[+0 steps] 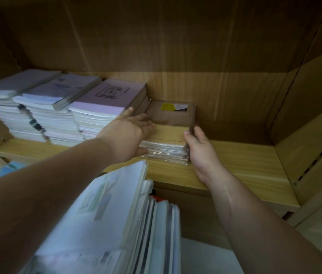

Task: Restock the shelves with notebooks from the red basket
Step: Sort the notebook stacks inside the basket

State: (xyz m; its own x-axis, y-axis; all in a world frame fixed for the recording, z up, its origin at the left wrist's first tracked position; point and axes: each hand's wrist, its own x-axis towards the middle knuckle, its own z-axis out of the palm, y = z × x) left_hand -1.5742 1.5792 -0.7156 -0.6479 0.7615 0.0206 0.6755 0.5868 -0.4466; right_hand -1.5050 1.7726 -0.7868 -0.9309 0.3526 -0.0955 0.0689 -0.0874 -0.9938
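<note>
- A person reaches both bare arms into a wooden shelf (245,167), working a plastic-wrapped pack of notebooks (168,135) into place on the lit board.
- The pack, tan-covered with pale page edges facing the room, lies flat on the shelf just right of the existing stock.
- The left hand (130,131) lies spread on the pack's near left corner. Its fingers are straight across the cover, the thumb runs along the front edge, and one fingertip touches the neighbouring stack.
- The right hand (197,147) grips the pack's right side, fingers curled around the wrapped edge.
- Directly behind the pack sits a brown pack (172,113) with a yellow label, half in shadow against the back panel. Whether the two touch is hard to tell.
- To the left, three tall stacks stand side by side: a lilac-covered stack (106,103) next to the hands, a middle stack (57,107) and a far stack (15,103), both with pale blue-grey covers.
- In the foreground, below the shelf edge, a blurred bundle of notebooks (106,214) stands on end and leans, pale covers and page edges showing.
- A sliver of red (158,198) shows beside that bundle, too little to say what it belongs to.
</note>
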